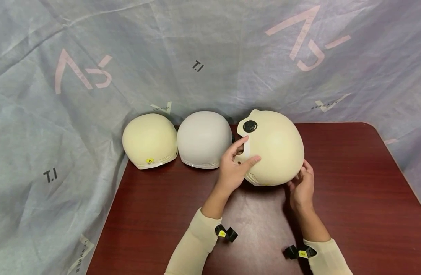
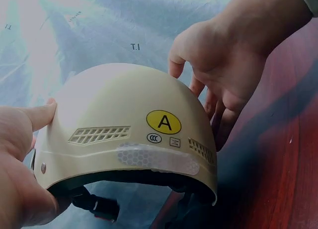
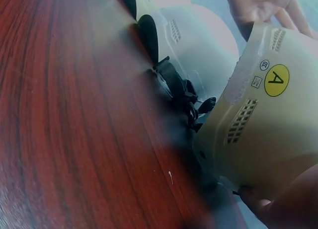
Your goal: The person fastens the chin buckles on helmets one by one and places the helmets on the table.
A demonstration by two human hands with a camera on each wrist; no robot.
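Note:
A cream helmet [image 1: 275, 149] is tilted between the two hands at the right end of a row of helmets. My left hand [image 1: 232, 168] grips its left side, the thumb lying on the outer shell near the rim. On the opposite side my right hand [image 1: 303, 187] holds the lower edge, some of its fingers hidden behind the shell. In the left wrist view the helmet's back [image 2: 109, 100] shows a yellow "A" sticker [image 2: 164, 122], vents and a reflective strip. A black strap buckle [image 2: 104, 206] hangs below the rim.
To the left, a pale grey helmet [image 1: 205, 139] and another cream helmet [image 1: 150, 141] stand side by side on the dark red wooden table [image 1: 145, 214]. A grey printed cloth [image 1: 203, 49] hangs behind the table and along its left side.

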